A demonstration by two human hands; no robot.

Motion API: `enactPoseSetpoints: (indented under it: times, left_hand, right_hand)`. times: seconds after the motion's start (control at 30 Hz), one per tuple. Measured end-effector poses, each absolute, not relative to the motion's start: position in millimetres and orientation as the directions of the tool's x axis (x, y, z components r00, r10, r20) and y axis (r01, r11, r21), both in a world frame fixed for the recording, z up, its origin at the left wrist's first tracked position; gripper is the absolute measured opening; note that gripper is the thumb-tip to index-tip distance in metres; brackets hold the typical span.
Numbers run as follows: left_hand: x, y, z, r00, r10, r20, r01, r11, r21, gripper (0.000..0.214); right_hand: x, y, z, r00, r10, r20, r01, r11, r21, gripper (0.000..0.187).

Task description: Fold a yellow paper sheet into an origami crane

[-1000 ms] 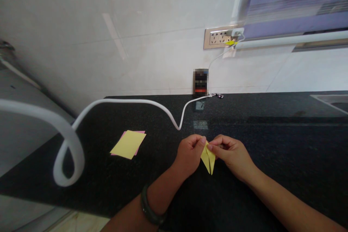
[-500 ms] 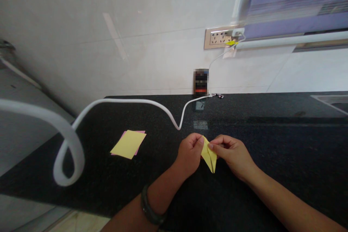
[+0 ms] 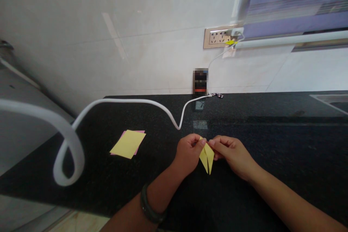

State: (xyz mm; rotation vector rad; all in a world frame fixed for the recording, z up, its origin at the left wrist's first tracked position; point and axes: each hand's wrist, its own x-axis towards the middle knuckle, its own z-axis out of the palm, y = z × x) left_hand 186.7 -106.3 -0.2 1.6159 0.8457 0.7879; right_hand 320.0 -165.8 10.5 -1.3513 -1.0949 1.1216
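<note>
A small folded yellow paper point(image 3: 207, 158) with a pointed lower tip hangs just above the black stone counter point(image 3: 272, 145). My left hand point(image 3: 188, 153) pinches its upper left edge between thumb and fingers. Pinching the upper right edge is my right hand point(image 3: 231, 154), fingers curled. Both hands meet at the paper's top. A dark band sits on my left wrist point(image 3: 149, 208).
A stack of yellow and pink paper sheets point(image 3: 128, 144) lies to the left. A thick white hose point(image 3: 67, 141) loops across the counter's left end. A small dark device point(image 3: 200, 82) leans on the tiled wall, cabled to a wall socket point(image 3: 220, 37). A sink edge point(image 3: 330, 99) shows far right.
The folded paper has tilted slightly between my fingers, and my right fingers have shifted closer to its top. Both hands stay in the same spot.
</note>
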Motion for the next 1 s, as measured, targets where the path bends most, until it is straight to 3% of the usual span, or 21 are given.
enactPoseSetpoints:
  times: [0.17,0.33,0.63,1.0]
  left_hand:
    - [187.2,-104.9,-1.8,0.497,0.864,0.081,0.131,-0.167,0.977,0.026]
    - [186.9,-107.4,3.1,0.456,0.882,0.121,0.175,-0.222,0.959,0.026]
    - [185.2,-111.8,1.0,0.444,0.877,0.181,0.220,-0.303,0.927,0.026]
    - [185.5,-112.6,3.8,0.457,0.878,0.140,0.185,-0.248,0.951,0.026]
  right_hand:
    - [327.7,-165.0,11.9,0.046,0.997,-0.067,0.159,-0.073,-0.985,0.020]
    - [328.5,-163.0,6.7,0.094,0.995,0.025,0.318,-0.006,-0.948,0.016]
    - [321.1,-163.7,3.4,0.111,0.991,0.076,0.324,0.036,-0.945,0.013]
    - [322.0,-164.6,6.9,0.090,0.994,0.060,0.320,0.028,-0.947,0.019]
